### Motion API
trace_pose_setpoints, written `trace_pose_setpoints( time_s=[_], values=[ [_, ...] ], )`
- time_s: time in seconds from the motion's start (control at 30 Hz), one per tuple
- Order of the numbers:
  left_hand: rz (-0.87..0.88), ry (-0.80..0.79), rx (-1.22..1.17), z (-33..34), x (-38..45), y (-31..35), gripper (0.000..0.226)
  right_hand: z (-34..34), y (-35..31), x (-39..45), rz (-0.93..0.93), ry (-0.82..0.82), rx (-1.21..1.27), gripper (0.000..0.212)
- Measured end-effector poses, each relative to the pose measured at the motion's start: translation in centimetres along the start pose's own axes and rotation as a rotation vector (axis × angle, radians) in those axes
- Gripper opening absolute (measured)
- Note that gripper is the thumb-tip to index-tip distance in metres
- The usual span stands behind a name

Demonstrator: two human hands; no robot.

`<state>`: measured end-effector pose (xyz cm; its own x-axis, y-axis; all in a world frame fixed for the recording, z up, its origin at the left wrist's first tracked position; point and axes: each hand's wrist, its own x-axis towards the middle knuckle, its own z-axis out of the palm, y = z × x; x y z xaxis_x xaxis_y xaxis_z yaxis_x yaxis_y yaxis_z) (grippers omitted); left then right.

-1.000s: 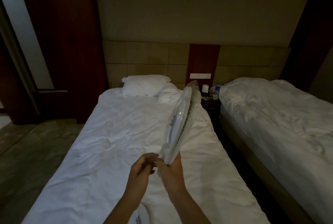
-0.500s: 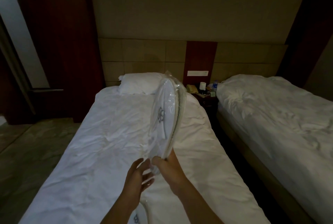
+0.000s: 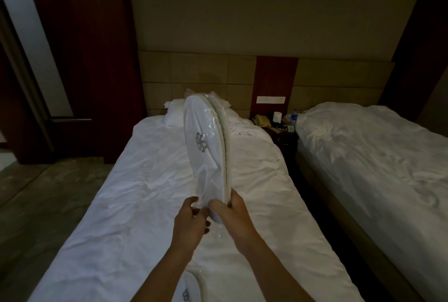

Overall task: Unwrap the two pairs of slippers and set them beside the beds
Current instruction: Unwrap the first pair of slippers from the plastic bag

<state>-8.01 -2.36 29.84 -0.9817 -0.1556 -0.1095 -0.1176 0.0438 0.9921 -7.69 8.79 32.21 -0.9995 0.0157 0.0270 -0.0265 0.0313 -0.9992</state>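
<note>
Pinching the film at the heel end, the left hand works beside the right hand, whose fingers and thumb curl round the heel of the wrapped slippers. That pair stands upright, toe end up, above the left bed. It looks light and flat, with soles that likely flex; the film looks slick and crinkly, so the loose tail below the heels seems the best hold for tearing. A second pair lies by the forearms, cut off at the picture's edge. Dim light hides any seam or opening in the wrap.
</note>
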Motion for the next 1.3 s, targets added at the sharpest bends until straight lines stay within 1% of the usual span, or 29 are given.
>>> trace_pose_setpoints(
  time_s=[0.07, 0.1, 0.23, 0.3, 0.37, 0.5, 0.57, 0.67, 0.77, 0.9, 1.0, 1.07, 1.17, 1.3],
  values=[
    [0.041, 0.005, -0.001, -0.2, 0.1, 0.8, 0.021, -0.1, -0.3, 0.2, -0.055, 0.035, 0.004, 0.037],
    [0.059, 0.004, -0.009, -0.3, 0.1, 1.1, 0.020, -0.2, -0.5, 0.2, -0.083, 0.047, 0.009, 0.035],
    [0.114, 0.017, -0.042, -0.2, 0.1, 2.5, 0.021, -0.1, -1.1, 0.4, -0.146, 0.114, 0.033, 0.032],
    [0.129, 0.034, -0.057, -0.1, 0.0, 3.1, 0.023, 0.1, -1.4, 0.4, -0.172, 0.110, 0.049, 0.031],
    [0.139, 0.054, -0.082, -0.3, -0.1, 3.6, 0.025, 0.2, -1.7, 0.3, -0.185, 0.103, 0.065, 0.039],
    [0.130, 0.074, -0.159, -0.6, -0.2, 4.7, 0.036, 0.1, -2.3, 0.6, -0.198, 0.120, 0.167, 0.034],
    [0.181, 0.089, -0.132, -0.5, -0.5, 5.3, 0.038, 0.1, -2.6, 0.6, -0.196, 0.127, 0.200, 0.035],
    [0.271, 0.096, -0.095, -0.4, -1.2, 6.2, 0.033, 0.0, -3.1, 0.8, -0.211, 0.119, 0.262, 0.036],
    [0.325, 0.078, -0.068, -0.3, -1.7, 6.9, 0.031, -0.1, -3.7, 0.7, -0.233, 0.136, 0.295, 0.038],
    [0.455, 0.125, 0.102, -0.1, -2.3, 7.6, 0.039, 0.5, -4.4, 0.2, -0.230, 0.105, 0.368, 0.049],
    [0.515, 0.166, 0.140, -0.3, -2.6, 8.0, 0.047, 0.6, -4.9, 0.0, -0.201, 0.064, 0.446, 0.053],
    [0.532, 0.162, 0.099, -0.3, -3.0, 8.0, 0.047, 0.6, -5.1, 0.0, -0.177, 0.059, 0.487, 0.054],
    [0.540, 0.147, -0.039, -0.3, -4.2, 7.5, 0.045, 0.7, -5.4, -0.1, -0.138, 0.068, 0.549, 0.052],
    [0.546, 0.185, -0.125, -0.3, -5.3, 6.4, 0.046, 0.6, -5.8, 0.1, -0.094, 0.080, 0.591, 0.043]
  ],
)
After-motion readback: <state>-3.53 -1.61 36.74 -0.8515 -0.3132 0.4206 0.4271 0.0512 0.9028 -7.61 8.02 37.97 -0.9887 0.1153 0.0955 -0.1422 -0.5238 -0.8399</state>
